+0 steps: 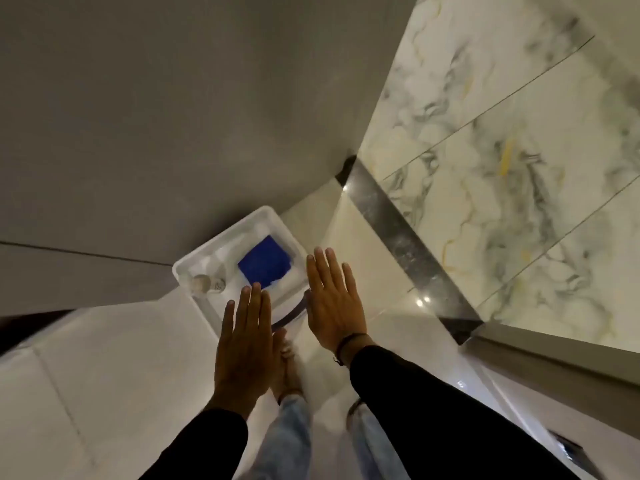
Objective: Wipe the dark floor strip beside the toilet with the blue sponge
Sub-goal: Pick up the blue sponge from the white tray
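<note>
The blue sponge [265, 262] lies flat in a white tray [194, 263] on the floor against the grey wall. My left hand [244, 344] is stretched out flat, palm down, its fingertips just below the sponge in the picture. My right hand [334, 299] is also flat and empty, to the right of the tray. The dark floor strip [403, 244] runs diagonally along the foot of the marble wall, to the right of my right hand. No toilet can be made out with certainty.
A small white bottle [207, 284] lies in the tray left of the sponge. The marble wall [512, 161] rises at the right, the grey wall [173, 116] at the left. Pale glossy floor tiles [104, 393] spread below. My feet and jeans [294, 427] are under my hands.
</note>
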Available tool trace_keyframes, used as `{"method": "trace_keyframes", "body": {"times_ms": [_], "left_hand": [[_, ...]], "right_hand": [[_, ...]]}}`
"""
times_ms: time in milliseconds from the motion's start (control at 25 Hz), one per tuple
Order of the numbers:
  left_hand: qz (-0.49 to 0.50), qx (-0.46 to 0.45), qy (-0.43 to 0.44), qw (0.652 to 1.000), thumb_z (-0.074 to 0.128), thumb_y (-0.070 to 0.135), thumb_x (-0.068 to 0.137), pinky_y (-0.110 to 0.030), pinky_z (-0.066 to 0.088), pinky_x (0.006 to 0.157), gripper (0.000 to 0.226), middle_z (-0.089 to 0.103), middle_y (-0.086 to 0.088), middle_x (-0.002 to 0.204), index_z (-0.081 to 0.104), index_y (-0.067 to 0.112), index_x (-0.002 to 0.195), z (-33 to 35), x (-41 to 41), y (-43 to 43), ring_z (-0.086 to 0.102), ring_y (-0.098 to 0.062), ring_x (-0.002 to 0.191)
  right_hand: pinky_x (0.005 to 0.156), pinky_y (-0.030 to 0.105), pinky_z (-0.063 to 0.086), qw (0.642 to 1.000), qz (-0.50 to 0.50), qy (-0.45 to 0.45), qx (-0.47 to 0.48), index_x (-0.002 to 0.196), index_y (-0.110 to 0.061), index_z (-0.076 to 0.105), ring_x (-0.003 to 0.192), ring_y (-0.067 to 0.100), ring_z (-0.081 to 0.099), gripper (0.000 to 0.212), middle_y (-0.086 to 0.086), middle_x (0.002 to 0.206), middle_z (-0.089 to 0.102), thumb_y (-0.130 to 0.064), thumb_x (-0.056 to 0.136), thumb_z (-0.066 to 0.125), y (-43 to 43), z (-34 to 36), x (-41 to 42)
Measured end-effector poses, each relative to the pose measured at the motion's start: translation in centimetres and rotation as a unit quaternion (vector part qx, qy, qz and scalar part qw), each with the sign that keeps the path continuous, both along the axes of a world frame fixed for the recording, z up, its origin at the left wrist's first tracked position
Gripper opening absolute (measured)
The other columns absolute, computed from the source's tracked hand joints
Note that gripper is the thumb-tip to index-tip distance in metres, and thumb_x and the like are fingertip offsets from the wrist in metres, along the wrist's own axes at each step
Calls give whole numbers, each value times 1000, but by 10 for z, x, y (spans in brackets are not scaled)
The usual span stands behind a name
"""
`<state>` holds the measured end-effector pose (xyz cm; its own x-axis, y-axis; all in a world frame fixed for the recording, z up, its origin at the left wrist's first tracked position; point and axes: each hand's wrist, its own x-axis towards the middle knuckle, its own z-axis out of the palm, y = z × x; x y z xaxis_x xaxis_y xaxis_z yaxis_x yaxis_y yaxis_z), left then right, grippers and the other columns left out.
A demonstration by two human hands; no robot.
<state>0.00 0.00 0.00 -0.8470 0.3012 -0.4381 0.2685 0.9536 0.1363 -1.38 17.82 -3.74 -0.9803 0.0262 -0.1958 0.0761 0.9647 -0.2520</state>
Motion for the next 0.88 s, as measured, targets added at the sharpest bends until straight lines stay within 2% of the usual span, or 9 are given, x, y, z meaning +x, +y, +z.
{"method": "trace_keyframes", "body": {"times_ms": [80,160,280,400,480,600,720,880], "left_hand": [[10,-5,-22,1000,9,58,109,-67,44,121,88,49,-30,163,52,-5,154,-44,-1,-21,46,-48,151],[29,-4,-38,999,6,62,107,-64,38,127,91,39,-26,170,41,-1,162,-89,-5,-33,36,-44,159],[75,15,-39,996,14,66,105,-59,28,133,89,25,-20,178,22,6,170,-144,-4,-42,21,-37,166],[107,42,-18,993,20,71,104,-56,22,136,92,18,-16,181,15,8,172,-176,-7,-48,14,-34,168],[126,62,-6,990,22,72,103,-55,21,136,95,16,-16,181,16,7,171,-183,-7,-49,12,-32,169],[149,65,-16,987,21,72,101,-55,20,137,97,14,-15,182,14,6,171,-183,-6,-44,10,-32,169],[165,75,-31,983,19,74,99,-57,21,136,99,15,-15,182,15,7,171,-181,-8,-44,11,-33,169],[135,81,-31,987,19,75,99,-55,19,137,98,15,-13,182,15,10,172,-159,-16,-38,12,-33,169]], "right_hand": [[132,56,15,999,40,-25,-24,168,-14,17,164,35,13,68,13,177,19,-27,110,50,-31,-47,-19],[133,56,17,996,75,-45,-29,167,-13,20,164,34,15,67,13,176,22,-26,108,47,-54,-91,-47],[135,54,12,987,139,-73,-32,168,-11,19,165,32,11,79,13,177,18,-33,102,57,-76,-143,-80],[135,55,11,974,212,-78,-5,168,-11,14,166,33,10,91,12,178,15,-39,98,65,-83,-178,-96],[135,55,9,973,215,-82,-6,169,-12,12,166,33,9,92,12,178,14,-38,99,66,-87,-188,-97],[134,55,15,974,218,-62,16,168,-11,16,165,35,14,72,13,177,18,-28,110,55,-87,-191,-98],[134,53,16,973,223,-64,22,167,-8,20,163,36,19,66,16,176,23,-23,111,52,-89,-189,-102],[131,48,21,979,187,-63,-51,166,-10,26,161,34,29,68,14,174,29,-22,108,60,-82,-149,-113]]}}
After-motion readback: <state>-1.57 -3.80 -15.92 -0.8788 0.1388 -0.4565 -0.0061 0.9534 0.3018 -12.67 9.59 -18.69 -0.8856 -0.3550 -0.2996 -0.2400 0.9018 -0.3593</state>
